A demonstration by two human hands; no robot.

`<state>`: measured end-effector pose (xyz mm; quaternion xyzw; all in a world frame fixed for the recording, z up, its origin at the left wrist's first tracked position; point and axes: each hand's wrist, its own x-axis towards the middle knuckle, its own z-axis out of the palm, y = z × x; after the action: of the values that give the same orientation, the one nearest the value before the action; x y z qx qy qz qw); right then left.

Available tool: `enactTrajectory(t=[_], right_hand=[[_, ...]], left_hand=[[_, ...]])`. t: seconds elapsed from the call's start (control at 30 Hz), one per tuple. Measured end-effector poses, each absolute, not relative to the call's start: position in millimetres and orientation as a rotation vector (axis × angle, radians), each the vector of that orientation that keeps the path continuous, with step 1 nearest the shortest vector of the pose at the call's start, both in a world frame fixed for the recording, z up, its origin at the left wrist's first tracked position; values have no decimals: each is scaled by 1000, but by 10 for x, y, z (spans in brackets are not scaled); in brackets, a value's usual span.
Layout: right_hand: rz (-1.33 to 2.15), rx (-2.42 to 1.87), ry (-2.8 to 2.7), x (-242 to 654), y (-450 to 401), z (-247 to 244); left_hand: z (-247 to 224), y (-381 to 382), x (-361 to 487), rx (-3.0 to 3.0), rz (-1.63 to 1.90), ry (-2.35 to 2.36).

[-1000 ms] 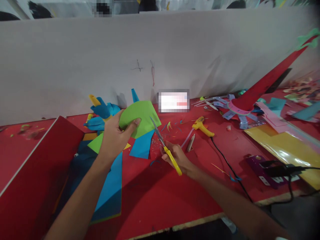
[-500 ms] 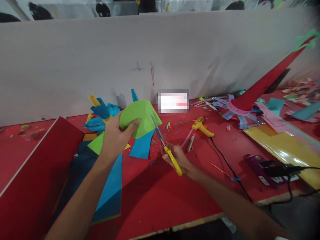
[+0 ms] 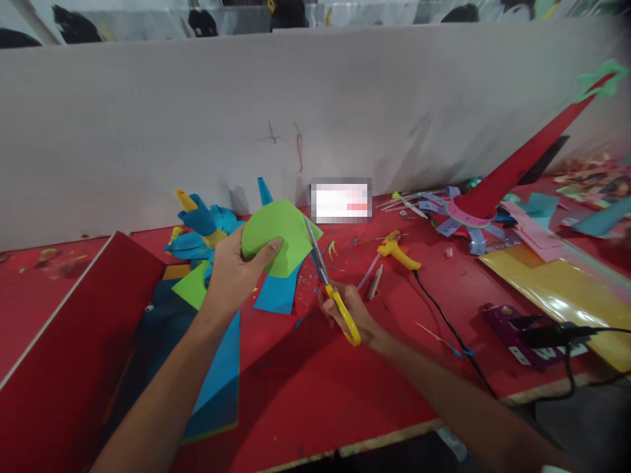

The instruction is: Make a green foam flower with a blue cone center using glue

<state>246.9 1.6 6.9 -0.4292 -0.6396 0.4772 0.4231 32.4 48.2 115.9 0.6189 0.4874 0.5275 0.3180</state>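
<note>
A curved piece of lime-green craft sheet (image 3: 276, 226) is pinched in my left hand (image 3: 241, 259), the thumb pressed on its near face. My right hand (image 3: 348, 305) grips yellow-handled scissors (image 3: 342, 314), whose blades point up and left. They lie at the right part of the green sheet, near its pointed edge. Behind and below the sheet, a blue cut piece (image 3: 276, 294) rests on the red table (image 3: 286, 394). Blue and lime-green sheets (image 3: 217, 381) lie under my left forearm.
A yellow glue gun (image 3: 397, 249) with a black cord lies right of the scissors, beside a pencil-like stick (image 3: 375, 282). A purple power box (image 3: 517, 335) sits at the right. Blue-and-yellow craft flowers (image 3: 200, 226) stand at the left, a red cone (image 3: 532, 154) at the back right.
The green sheet and my left hand have shifted slightly right and turned a little. The scissor blades now sit closer to the sheet's right corner.
</note>
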Motion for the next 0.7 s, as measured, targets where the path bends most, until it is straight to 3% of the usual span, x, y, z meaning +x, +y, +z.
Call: enactTrajectory(t=[0.7], right_hand=[[1403,-931,-1368,2385,-32,-54]], left_hand=[[1129,463,404,1503,1390,1199]])
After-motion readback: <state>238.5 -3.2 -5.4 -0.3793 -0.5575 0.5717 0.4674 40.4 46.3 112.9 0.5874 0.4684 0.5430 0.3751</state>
